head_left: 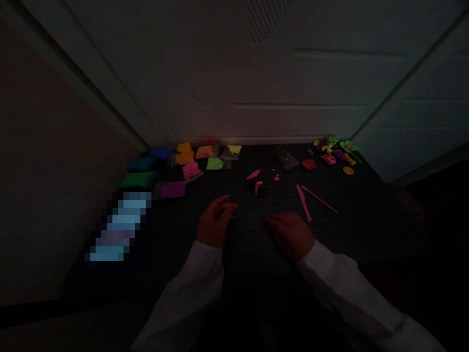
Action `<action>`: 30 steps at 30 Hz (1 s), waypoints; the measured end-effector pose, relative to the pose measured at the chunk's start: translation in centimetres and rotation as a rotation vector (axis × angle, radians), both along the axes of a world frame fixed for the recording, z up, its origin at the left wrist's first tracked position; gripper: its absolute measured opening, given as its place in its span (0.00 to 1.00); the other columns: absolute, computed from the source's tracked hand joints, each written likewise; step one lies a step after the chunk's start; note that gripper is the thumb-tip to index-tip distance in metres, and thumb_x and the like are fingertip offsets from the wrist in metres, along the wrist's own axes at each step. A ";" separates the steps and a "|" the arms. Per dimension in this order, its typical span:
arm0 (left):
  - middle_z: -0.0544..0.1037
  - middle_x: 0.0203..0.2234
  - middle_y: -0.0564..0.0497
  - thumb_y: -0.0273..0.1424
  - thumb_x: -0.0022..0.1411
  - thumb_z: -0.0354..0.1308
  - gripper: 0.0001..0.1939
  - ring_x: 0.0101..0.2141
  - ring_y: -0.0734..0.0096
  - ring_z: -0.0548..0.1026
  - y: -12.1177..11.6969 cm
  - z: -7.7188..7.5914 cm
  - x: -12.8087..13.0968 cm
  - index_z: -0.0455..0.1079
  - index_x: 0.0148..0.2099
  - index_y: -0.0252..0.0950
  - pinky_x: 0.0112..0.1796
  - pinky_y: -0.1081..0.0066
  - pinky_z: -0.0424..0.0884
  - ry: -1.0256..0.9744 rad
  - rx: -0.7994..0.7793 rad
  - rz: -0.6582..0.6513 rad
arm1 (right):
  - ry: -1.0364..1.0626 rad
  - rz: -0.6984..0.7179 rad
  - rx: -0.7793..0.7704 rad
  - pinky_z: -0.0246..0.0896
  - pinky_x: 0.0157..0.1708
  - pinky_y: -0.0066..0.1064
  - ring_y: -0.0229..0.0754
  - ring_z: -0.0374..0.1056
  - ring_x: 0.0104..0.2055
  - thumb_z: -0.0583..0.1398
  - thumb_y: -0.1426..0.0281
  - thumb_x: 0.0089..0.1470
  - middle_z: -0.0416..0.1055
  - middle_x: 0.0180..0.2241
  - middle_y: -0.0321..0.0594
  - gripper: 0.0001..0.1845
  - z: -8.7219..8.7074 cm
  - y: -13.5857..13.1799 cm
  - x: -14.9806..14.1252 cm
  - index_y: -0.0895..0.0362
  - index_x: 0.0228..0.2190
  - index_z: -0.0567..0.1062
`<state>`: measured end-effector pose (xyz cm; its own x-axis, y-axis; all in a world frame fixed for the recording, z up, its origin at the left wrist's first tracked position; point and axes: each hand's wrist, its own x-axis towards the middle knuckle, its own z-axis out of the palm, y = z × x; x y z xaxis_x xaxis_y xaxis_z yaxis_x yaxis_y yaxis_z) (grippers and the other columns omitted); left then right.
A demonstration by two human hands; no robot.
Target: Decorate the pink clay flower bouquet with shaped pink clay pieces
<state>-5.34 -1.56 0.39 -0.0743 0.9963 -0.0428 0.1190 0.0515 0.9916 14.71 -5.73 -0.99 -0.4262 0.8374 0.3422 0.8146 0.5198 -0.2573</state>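
In the dim head view my left hand hovers over the dark table, its fingers loosely bent and apart, and nothing shows between them. To its right, my right hand is closed, knuckles up and fingertips pressed together; whatever it may hold is hidden. Beyond both hands lie a ridged pink clay piece and a pink clay piece on a dark lump, whose shape I cannot make out. A small pink clay bit lies beside them. Right of these rest a pink plastic knife and a thin pink stick tool.
Bags of coloured clay, among them a purple bag and a green bag, line the table's left and back. A blurred lit screen lies left. Small clay figures, a red lump and a clear bag stand back right, before a white panel.
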 end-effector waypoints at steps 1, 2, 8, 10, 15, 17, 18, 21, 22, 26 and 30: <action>0.75 0.31 0.47 0.34 0.51 0.54 0.19 0.32 0.70 0.72 0.1 0.0 -0.2 0.63 0.45 0.32 0.33 0.70 0.69 -0.023 0.001 0.044 | -0.032 0.037 -0.001 0.59 0.42 0.38 0.44 0.63 0.45 0.51 0.70 0.53 0.70 0.42 0.42 0.14 0.0 -0.3 0.0 0.58 0.42 0.70; 0.74 0.30 0.48 0.34 0.50 0.54 0.18 0.32 0.70 0.72 0.2 0.0 -0.4 0.64 0.43 0.32 0.32 0.70 0.69 -0.039 -0.002 0.077 | -0.060 0.074 -0.005 0.57 0.45 0.38 0.44 0.61 0.48 0.50 0.69 0.54 0.68 0.45 0.42 0.16 0.0 -0.7 0.0 0.59 0.43 0.68; 0.74 0.28 0.49 0.33 0.49 0.55 0.16 0.30 0.72 0.72 0.1 0.2 -0.2 0.66 0.41 0.32 0.30 0.72 0.68 -0.064 0.022 0.121 | -0.172 0.133 -0.103 0.42 0.56 0.42 0.43 0.50 0.57 0.47 0.61 0.55 0.56 0.55 0.44 0.26 0.9 -1.4 -0.3 0.62 0.52 0.57; 0.74 0.28 0.50 0.33 0.49 0.56 0.15 0.30 0.73 0.72 0.1 0.1 -0.2 0.66 0.40 0.32 0.30 0.73 0.68 -0.082 0.032 0.148 | -0.191 0.068 -0.116 0.41 0.56 0.45 0.45 0.49 0.57 0.47 0.60 0.55 0.54 0.55 0.46 0.28 1.0 -1.3 0.1 0.62 0.53 0.56; 0.73 0.27 0.51 0.33 0.49 0.56 0.14 0.28 0.73 0.71 0.3 0.1 -0.3 0.67 0.38 0.32 0.29 0.73 0.67 -0.099 -0.022 0.202 | -0.216 0.052 -0.142 0.42 0.55 0.45 0.45 0.48 0.57 0.48 0.61 0.54 0.55 0.55 0.45 0.28 1.2 -1.9 1.0 0.62 0.53 0.55; 0.74 0.27 0.50 0.33 0.48 0.56 0.14 0.28 0.73 0.71 0.3 0.2 -0.2 0.67 0.38 0.32 0.29 0.73 0.67 -0.093 -0.030 0.199 | -0.215 0.135 -0.159 0.41 0.56 0.45 0.43 0.48 0.58 0.48 0.60 0.54 0.54 0.55 0.43 0.27 1.3 -1.8 0.8 0.60 0.53 0.56; 0.74 0.27 0.50 0.33 0.48 0.56 0.14 0.28 0.73 0.71 0.3 0.2 -0.2 0.67 0.38 0.32 0.29 0.73 0.67 -0.087 -0.023 0.197 | -0.205 0.149 -0.157 0.41 0.56 0.45 0.43 0.47 0.58 0.48 0.60 0.54 0.53 0.56 0.43 0.27 1.4 -1.6 0.6 0.60 0.53 0.56; 0.74 0.28 0.50 0.33 0.48 0.56 0.14 0.28 0.74 0.71 0.3 0.3 -0.2 0.67 0.38 0.33 0.30 0.72 0.67 -0.072 -0.016 0.196 | -0.195 0.092 -0.147 0.39 0.56 0.48 0.45 0.46 0.58 0.48 0.59 0.54 0.53 0.56 0.44 0.29 1.6 -0.7 0.4 0.60 0.54 0.55; 0.74 0.27 0.50 0.33 0.48 0.56 0.14 0.28 0.74 0.71 0.3 0.3 -0.2 0.66 0.38 0.33 0.30 0.73 0.67 -0.074 -0.026 0.192 | -0.196 0.056 -0.145 0.38 0.56 0.49 0.46 0.45 0.58 0.48 0.59 0.54 0.54 0.55 0.45 0.29 1.7 -0.5 0.4 0.60 0.54 0.54; 0.73 0.26 0.51 0.32 0.48 0.56 0.13 0.28 0.74 0.71 0.3 0.2 -0.1 0.66 0.38 0.32 0.30 0.73 0.67 -0.087 -0.053 0.157 | -0.219 0.189 -0.170 0.39 0.56 0.47 0.45 0.45 0.59 0.46 0.58 0.54 0.52 0.56 0.42 0.29 1.7 -0.4 0.6 0.59 0.54 0.53; 0.73 0.27 0.51 0.32 0.49 0.56 0.13 0.28 0.75 0.70 0.3 0.1 0.1 0.66 0.38 0.33 0.29 0.74 0.66 -0.096 -0.032 0.134 | -0.227 0.120 -0.180 0.39 0.56 0.48 0.46 0.45 0.58 0.47 0.58 0.54 0.51 0.56 0.47 0.32 1.7 -0.2 0.5 0.62 0.55 0.51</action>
<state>-5.25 -1.27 0.46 -0.2003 0.9758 -0.0878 0.0140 0.0925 0.9956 15.20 -5.89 0.68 -0.5740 0.8152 0.0775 0.7975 0.5780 -0.1728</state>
